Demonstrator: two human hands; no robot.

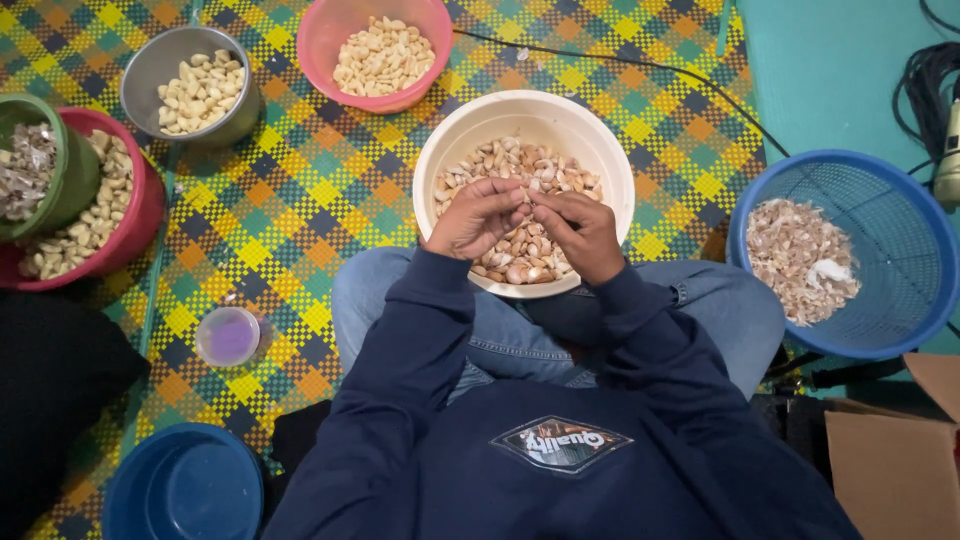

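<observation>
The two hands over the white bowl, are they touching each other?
Touching. The head view shows the left hand and right hand meeting at the fingertips above the cream bowl.

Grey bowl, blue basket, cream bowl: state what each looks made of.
Grey bowl: likely metal, dull brushed grey with a thin rim and soft sheen. Blue basket: plastic, with a fine moulded mesh wall and a solid rim. Cream bowl: probably plastic, smooth, matte and thick-walled; the look leaves it open.

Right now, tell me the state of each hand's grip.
Left hand: closed, fingertips pinching a garlic clove over the cream bowl.
Right hand: closed, pinching the same clove.
</observation>
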